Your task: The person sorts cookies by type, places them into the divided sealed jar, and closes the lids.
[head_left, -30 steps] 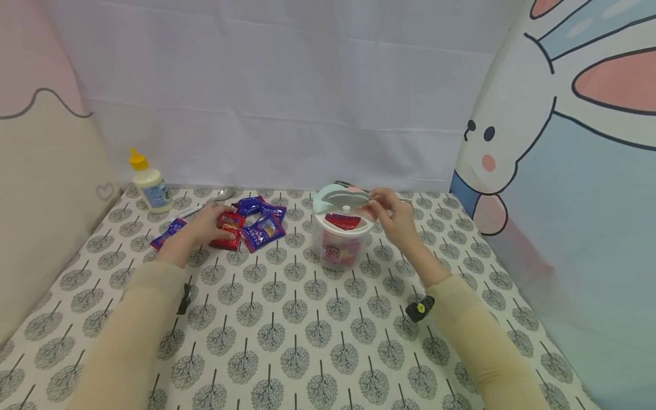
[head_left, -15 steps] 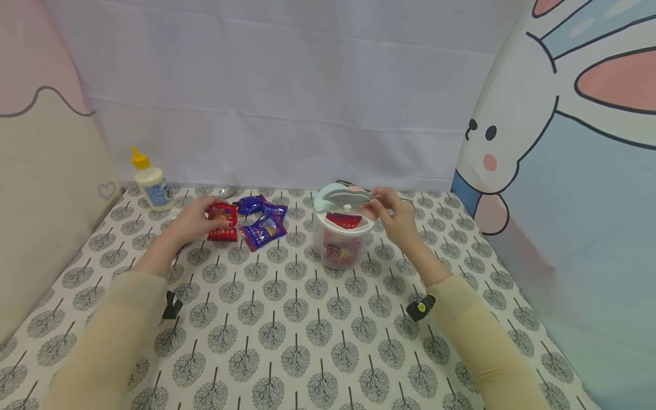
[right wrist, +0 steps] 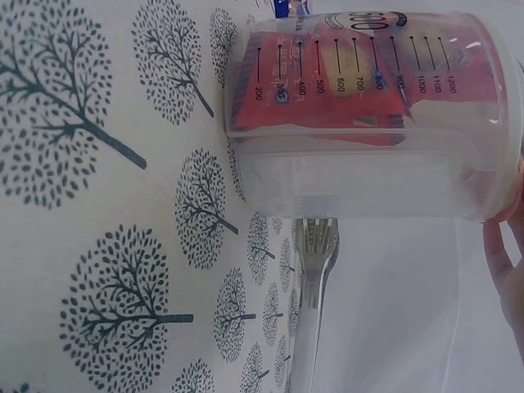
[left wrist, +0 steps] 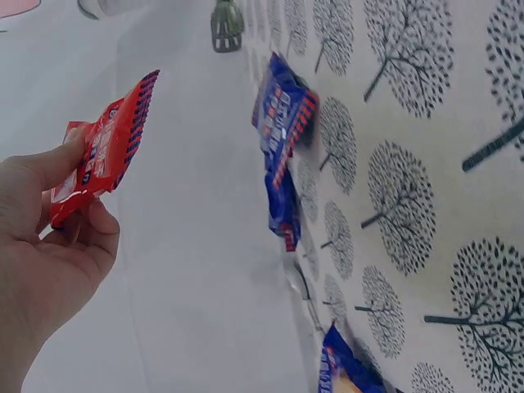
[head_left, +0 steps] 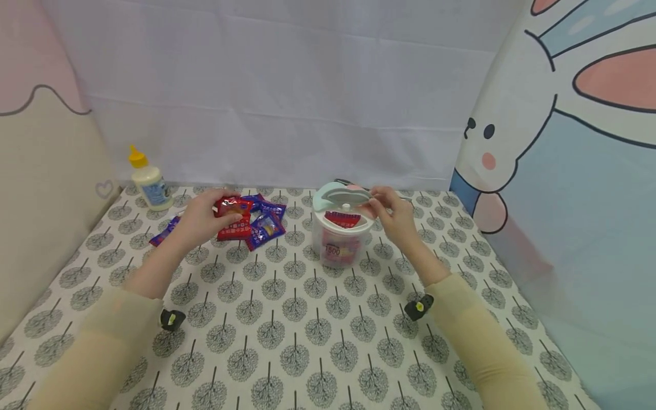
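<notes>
My left hand (head_left: 201, 219) pinches a red snack packet (head_left: 234, 226) between thumb and fingers. In the left wrist view that red packet (left wrist: 102, 151) is held up off the table. Several blue snack packets (head_left: 266, 229) lie just behind and beside it. My right hand (head_left: 398, 221) holds the edge of the pale green and white lid (head_left: 328, 199) of a clear measuring container (head_left: 316, 242). Its lid flap is raised over an opening. Red packets (right wrist: 327, 86) show through the container's wall; in the right wrist view only part of the right hand (right wrist: 509, 254) appears.
A glue bottle (head_left: 154, 188) with a yellow cap stands at the back left. Another blue packet (head_left: 164, 230) lies left of the left forearm. A fork-like metal utensil (right wrist: 315, 254) lies behind the container. White cloth hangs along the table's back edge.
My left hand has taken hold of the red packet, drawn it left, then raised it and moved it back right over the blue packets. The right hand stays on the lid.
</notes>
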The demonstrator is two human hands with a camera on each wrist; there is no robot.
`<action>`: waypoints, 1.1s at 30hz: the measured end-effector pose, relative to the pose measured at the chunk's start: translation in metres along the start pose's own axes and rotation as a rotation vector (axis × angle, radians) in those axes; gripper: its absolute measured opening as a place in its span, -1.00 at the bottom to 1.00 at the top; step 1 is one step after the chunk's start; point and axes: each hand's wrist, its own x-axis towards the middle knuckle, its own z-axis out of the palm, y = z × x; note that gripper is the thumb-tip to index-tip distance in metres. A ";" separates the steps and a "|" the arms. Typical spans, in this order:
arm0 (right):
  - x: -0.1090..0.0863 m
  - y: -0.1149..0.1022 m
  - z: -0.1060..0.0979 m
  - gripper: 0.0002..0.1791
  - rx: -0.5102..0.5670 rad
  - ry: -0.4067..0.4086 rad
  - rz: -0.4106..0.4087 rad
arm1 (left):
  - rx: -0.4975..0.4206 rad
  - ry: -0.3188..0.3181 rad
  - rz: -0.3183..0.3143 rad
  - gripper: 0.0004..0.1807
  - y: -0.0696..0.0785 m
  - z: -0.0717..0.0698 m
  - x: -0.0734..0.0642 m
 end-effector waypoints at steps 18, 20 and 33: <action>-0.005 0.011 0.005 -0.82 -0.034 0.044 0.042 | -0.260 0.290 0.325 -0.57 0.097 0.023 -0.017; -0.006 0.021 0.009 -0.82 -0.044 0.047 0.039 | -0.272 0.326 0.408 -0.58 0.106 0.029 -0.016; -0.004 0.032 0.015 -0.82 -0.079 0.063 0.021 | -0.364 0.441 0.653 -0.67 0.143 0.075 0.009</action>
